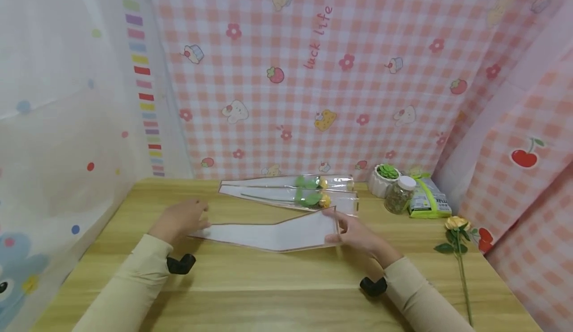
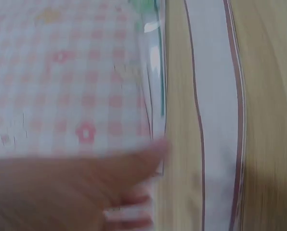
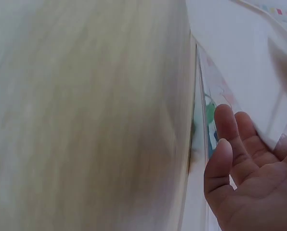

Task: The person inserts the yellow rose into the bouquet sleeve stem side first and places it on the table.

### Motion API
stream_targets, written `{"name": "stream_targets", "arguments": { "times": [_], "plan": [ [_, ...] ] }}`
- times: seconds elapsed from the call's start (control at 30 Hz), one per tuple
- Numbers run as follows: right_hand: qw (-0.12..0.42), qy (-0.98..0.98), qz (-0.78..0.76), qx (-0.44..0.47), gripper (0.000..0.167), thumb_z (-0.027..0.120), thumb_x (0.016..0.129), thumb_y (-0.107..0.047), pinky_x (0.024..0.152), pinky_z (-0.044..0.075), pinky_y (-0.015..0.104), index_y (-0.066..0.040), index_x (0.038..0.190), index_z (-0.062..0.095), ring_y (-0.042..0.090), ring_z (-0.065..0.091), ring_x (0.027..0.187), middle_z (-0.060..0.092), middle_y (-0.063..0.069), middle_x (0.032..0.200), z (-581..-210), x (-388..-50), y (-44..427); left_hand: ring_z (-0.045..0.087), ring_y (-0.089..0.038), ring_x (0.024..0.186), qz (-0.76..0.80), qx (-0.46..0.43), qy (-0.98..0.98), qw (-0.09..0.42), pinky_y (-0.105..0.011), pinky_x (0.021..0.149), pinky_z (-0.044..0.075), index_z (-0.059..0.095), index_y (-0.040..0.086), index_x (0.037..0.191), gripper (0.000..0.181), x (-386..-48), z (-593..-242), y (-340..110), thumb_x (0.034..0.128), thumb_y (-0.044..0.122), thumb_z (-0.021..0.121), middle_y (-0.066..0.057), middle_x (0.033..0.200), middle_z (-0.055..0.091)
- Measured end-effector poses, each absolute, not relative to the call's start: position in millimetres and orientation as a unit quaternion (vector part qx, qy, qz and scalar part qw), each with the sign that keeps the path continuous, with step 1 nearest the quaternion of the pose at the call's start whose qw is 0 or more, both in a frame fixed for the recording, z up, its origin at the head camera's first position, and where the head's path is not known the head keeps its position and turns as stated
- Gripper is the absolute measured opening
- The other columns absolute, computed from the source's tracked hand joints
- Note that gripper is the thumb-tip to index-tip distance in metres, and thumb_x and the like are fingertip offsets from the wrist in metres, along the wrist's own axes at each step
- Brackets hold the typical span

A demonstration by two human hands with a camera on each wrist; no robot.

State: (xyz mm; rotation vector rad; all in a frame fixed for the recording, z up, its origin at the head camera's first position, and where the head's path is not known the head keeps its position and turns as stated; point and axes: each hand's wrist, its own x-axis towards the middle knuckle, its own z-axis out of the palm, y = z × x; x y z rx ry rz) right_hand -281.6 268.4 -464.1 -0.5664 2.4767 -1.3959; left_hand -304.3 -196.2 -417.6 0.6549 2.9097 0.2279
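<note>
A flat white flower sleeve [image 1: 250,235] with a brown border lies across the table, its narrow end at the left. My left hand [image 1: 179,220] is by that narrow end with fingers loosely bent; blurred in the left wrist view, it holds nothing visible there. At the wide end is my right hand [image 1: 358,235]. In the right wrist view its fingers [image 3: 226,120] are spread beside the sleeve, the thumb standing apart from them. Behind lie two clear-fronted sleeves [image 1: 268,196], each with a yellow rose inside.
A loose yellow rose [image 1: 457,223] with a long stem lies at the right. Toward the back right stand a white-potted succulent [image 1: 379,183], a white-lidded jar [image 1: 398,200] and a grey-green packet [image 1: 429,203]. A checked pink cloth [image 1: 291,103] hangs behind the wooden table [image 1: 250,292].
</note>
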Motion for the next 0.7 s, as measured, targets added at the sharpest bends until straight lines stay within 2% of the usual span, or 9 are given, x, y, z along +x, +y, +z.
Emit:
{"name": "stream_targets", "arguments": {
  "times": [0.03,0.13,0.27,0.4,0.53,0.63,0.7],
  "plan": [
    [0.124,0.847,-0.479,-0.194,0.077,0.079,0.089,-0.027,0.117,0.021,0.066,-0.008,0.154,0.042,0.045,0.024,0.148,0.031,0.021,0.162,-465,-282,267,0.060,-0.041,0.117,0.082,0.242,0.965,0.054,-0.056,0.094,0.052,0.059,0.002,0.132,0.048,-305,-419,-188,0.0970,0.032,0.070,-0.022,0.130,0.061],
    [0.132,0.839,-0.495,-0.186,0.076,0.079,0.089,-0.025,0.118,0.018,0.065,-0.007,0.153,0.042,0.045,0.022,0.149,0.030,0.022,0.162,-466,-282,260,0.053,-0.042,0.127,0.113,0.315,0.942,-0.002,-0.056,0.101,0.048,0.052,0.002,0.142,0.067,-303,-422,-158,0.0900,0.034,0.078,-0.024,0.142,0.052],
    [0.144,0.827,-0.512,-0.184,0.075,0.078,0.090,-0.024,0.117,0.021,0.064,-0.006,0.153,0.042,0.045,0.024,0.148,0.030,0.023,0.161,-462,-280,252,0.046,-0.041,0.136,0.135,0.410,0.900,-0.060,-0.057,0.107,0.043,0.043,0.006,0.151,0.094,-295,-422,-107,0.0741,0.040,0.087,-0.024,0.151,0.043],
    [0.162,0.811,-0.531,-0.187,0.075,0.078,0.091,-0.022,0.112,0.033,0.061,-0.006,0.154,0.040,0.046,0.039,0.138,0.040,0.025,0.154,-456,-276,246,0.036,-0.038,0.143,0.138,0.455,0.877,-0.063,-0.061,0.111,0.037,0.035,0.020,0.158,0.107,-285,-422,-56,0.0690,0.049,0.086,-0.018,0.161,0.031],
    [0.168,0.797,-0.543,-0.205,0.078,0.078,0.090,-0.017,0.110,0.035,0.063,-0.006,0.156,0.037,0.047,0.036,0.140,0.036,0.023,0.158,-452,-272,241,0.029,-0.039,0.147,0.121,0.477,0.869,-0.056,-0.066,0.111,0.033,0.027,0.029,0.161,0.114,-279,-425,-18,0.0667,0.062,0.083,-0.012,0.166,0.019],
    [0.160,0.796,-0.539,-0.223,0.078,0.079,0.089,-0.016,0.108,0.039,0.060,-0.003,0.155,0.037,0.045,0.036,0.141,0.030,0.021,0.162,-450,-270,237,0.027,-0.038,0.148,0.103,0.490,0.863,-0.064,-0.068,0.109,0.034,0.030,0.031,0.159,0.115,-277,-428,-1,0.0637,0.067,0.082,-0.009,0.167,0.017],
    [0.166,0.791,-0.542,-0.231,0.072,0.079,0.089,-0.016,0.102,0.046,0.053,0.000,0.149,0.043,0.043,0.047,0.131,0.036,0.022,0.157,-450,-268,234,0.025,-0.036,0.149,0.096,0.491,0.863,-0.066,-0.067,0.107,0.037,0.036,0.031,0.156,0.112,-276,-431,4,0.0620,0.069,0.082,-0.007,0.167,0.017]
  ]
}}
